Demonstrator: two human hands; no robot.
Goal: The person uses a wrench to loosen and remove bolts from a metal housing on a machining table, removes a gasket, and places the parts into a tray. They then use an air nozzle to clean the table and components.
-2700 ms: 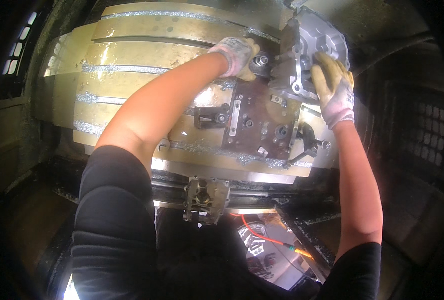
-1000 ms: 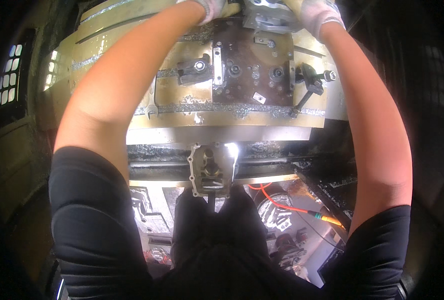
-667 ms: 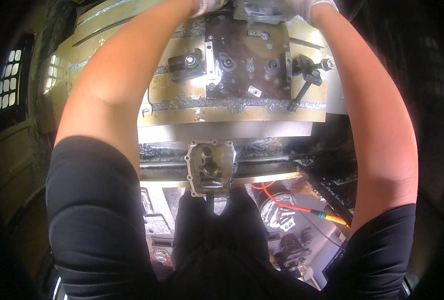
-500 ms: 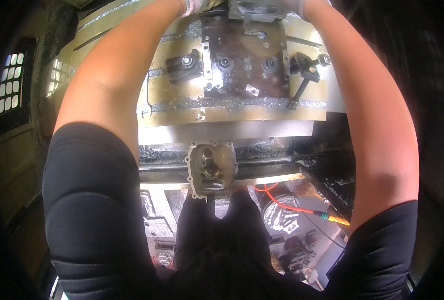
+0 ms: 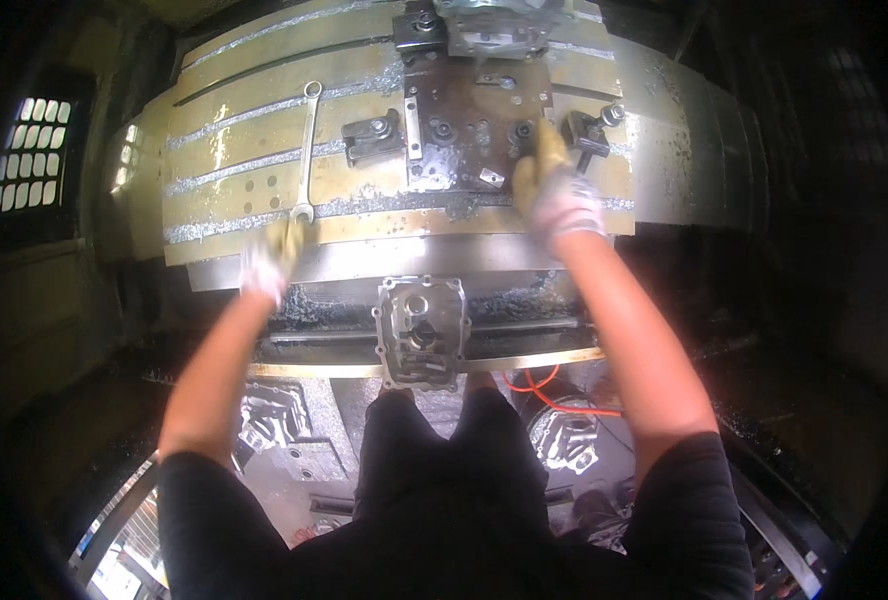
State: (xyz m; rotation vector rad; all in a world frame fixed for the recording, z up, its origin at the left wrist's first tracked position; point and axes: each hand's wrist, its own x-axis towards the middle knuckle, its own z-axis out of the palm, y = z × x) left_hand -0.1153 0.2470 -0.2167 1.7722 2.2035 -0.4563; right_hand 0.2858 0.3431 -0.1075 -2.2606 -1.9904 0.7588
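2 gloved hands work over a slotted machine surface [image 5: 264,130], seen from above the person's own dark trousers. Nearest the body, 1 grey cast housing [image 5: 421,330] sits loose on the front ledge below the surface, apart from both hands and not yet clamped anywhere. Above it, the left hand [image 5: 269,262] hovers at the front edge, blurred, its fingers loosely curled; whether it grips anything cannot be told, though it lies just beside the lower jaw of a long combination wrench [image 5: 306,155] lying flat on the surface. The right hand [image 5: 556,192] rests partly open, fingers extended onto the lower right corner of the dark fixture plate [image 5: 474,125], holding nothing. Flanking that plate stand 2 strap clamps, the left clamp [image 5: 374,135] and the right clamp [image 5: 589,128], the latter just beside the right fingertips. Farthest off, a second grey casting [image 5: 484,25] sits at the plate's top edge. Judging from this, one part looks mounted while the near housing waits.
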